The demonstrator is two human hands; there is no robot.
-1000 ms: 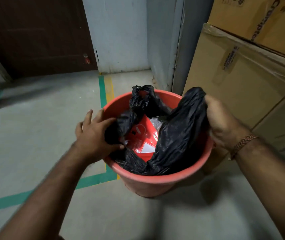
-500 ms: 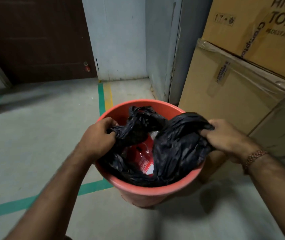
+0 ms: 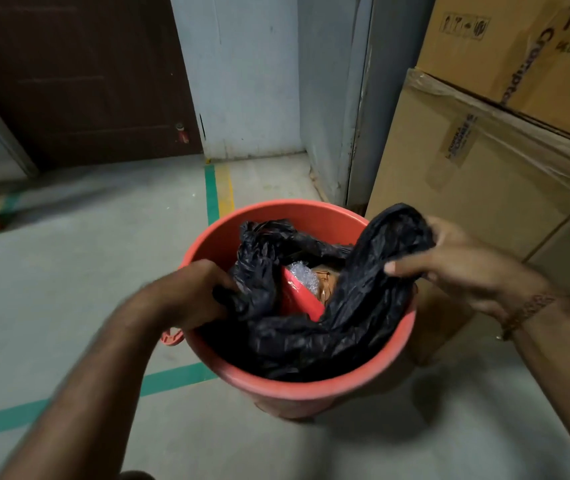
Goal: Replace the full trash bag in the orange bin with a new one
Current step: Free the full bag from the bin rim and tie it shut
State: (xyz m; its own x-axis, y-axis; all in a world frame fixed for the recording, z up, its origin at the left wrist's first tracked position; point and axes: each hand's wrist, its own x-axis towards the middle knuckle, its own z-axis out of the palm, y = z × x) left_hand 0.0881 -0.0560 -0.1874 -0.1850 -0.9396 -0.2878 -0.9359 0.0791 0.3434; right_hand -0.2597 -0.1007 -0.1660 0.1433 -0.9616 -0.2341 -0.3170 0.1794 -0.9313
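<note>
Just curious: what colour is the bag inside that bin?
Black. The trash bag in the orange bin shows clearly in the head view.

head view, close, steeply down onto bin (image 3: 297, 393)

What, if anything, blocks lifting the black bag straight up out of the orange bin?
Nothing visible does. The left hand and right hand both grip the black bag at its gathered edges, the orange bin has no lid on it, and the space above it is open. The cardboard boxes stand beside it on the right, not over it.
</note>
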